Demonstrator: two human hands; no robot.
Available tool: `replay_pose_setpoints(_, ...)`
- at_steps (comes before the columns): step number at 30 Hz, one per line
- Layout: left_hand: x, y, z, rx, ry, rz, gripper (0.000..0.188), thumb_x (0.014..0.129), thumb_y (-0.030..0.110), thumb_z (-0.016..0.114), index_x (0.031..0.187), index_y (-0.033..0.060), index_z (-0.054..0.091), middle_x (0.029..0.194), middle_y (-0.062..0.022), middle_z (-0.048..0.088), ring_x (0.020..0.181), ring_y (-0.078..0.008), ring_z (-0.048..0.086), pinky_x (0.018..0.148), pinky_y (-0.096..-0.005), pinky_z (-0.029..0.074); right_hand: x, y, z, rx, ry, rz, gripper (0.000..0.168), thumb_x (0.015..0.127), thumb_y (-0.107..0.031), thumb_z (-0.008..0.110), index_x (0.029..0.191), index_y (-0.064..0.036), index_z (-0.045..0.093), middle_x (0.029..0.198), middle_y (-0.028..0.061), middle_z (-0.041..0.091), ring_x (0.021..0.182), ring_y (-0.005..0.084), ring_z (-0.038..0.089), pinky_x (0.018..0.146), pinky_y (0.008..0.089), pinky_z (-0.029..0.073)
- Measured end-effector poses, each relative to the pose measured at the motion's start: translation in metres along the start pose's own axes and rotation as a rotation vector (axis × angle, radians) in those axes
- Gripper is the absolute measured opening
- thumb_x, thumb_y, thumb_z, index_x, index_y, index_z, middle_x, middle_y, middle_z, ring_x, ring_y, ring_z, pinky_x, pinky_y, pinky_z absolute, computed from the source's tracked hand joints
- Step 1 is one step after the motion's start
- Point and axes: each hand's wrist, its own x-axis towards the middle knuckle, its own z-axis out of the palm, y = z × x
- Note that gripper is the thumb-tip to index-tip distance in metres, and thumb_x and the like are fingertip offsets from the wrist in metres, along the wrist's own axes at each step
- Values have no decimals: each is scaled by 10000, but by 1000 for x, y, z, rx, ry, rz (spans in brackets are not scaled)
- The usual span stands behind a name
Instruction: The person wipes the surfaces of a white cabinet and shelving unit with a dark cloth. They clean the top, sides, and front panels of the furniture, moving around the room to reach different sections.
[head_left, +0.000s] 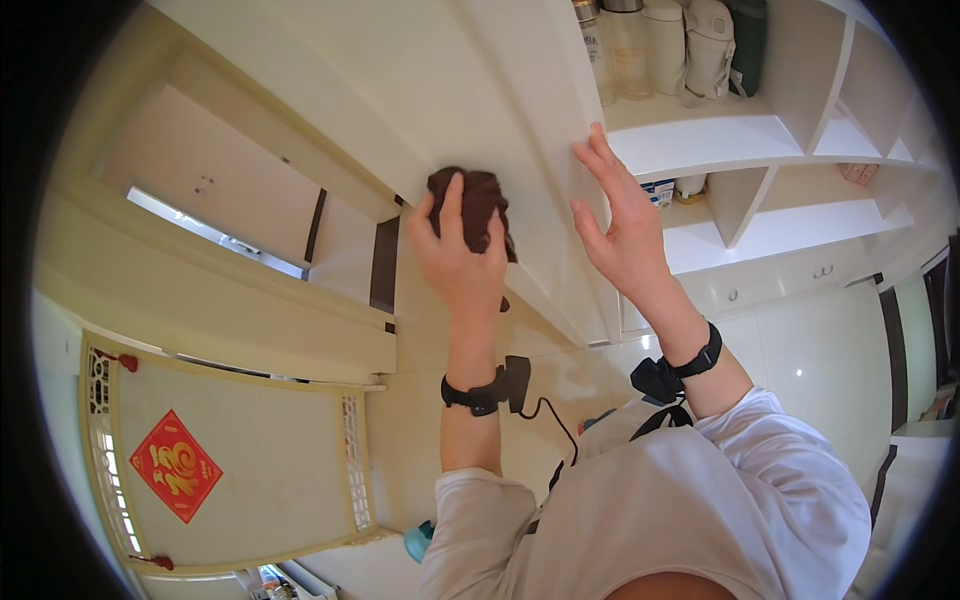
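My left hand (465, 262) presses a crumpled dark brown cloth (480, 206) against a cream-white panel (375, 82), perhaps a door, with fingers spread over the cloth. To the right, my right hand (622, 225) holds nothing; its fingers are apart and its fingertips rest at or near the panel's edge beside the shelves. Each wrist wears a black strap with a small black device, and a cable hangs from the left one.
At the right a white shelf unit (697, 142) holds several bottles (664, 49) and small boxes. A doorway opens at the left. Below it stands a cream partition (277, 450) with a red diamond decoration (176, 466). Shiny floor tiles (810, 360) lie below the shelves.
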Motion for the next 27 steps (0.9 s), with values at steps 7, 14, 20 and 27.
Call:
replay_pose_setpoints(7,39,78,42,-151,44,179,591,746,61,791,1307,123,616,1265,-200,464,1171,-391,486,962,-451,461,5,6,-15,281,18,220,486,908,-96,620,1379,-26,525,1384,177,575,1319,328,521,1073,381,425)
replay_pose_setpoints(14,-28,69,71,-102,-71,159,642,676,51,820,1284,174,654,1249,-155,463,1140,-372,464,957,-445,452,-12,24,-32,214,-78,290,483,912,-118,619,1380,-46,522,1332,160,598,1229,316,576,995,383,476)
replay_pose_setpoints(20,13,83,63,-106,61,206,618,668,41,811,1260,143,669,1247,-158,484,1106,-366,471,933,-454,428,-13,26,-31,247,-19,263,478,908,-88,621,1374,-67,518,1233,125,604,1153,275,598,935,378,502)
replay_pose_setpoints(27,-23,80,90,-57,104,153,731,608,22,845,1294,183,647,1228,-111,456,1103,-346,438,941,-446,425,-18,21,-30,378,81,343,390,907,-19,585,1295,-55,565,1186,111,612,1113,244,617,894,333,515)
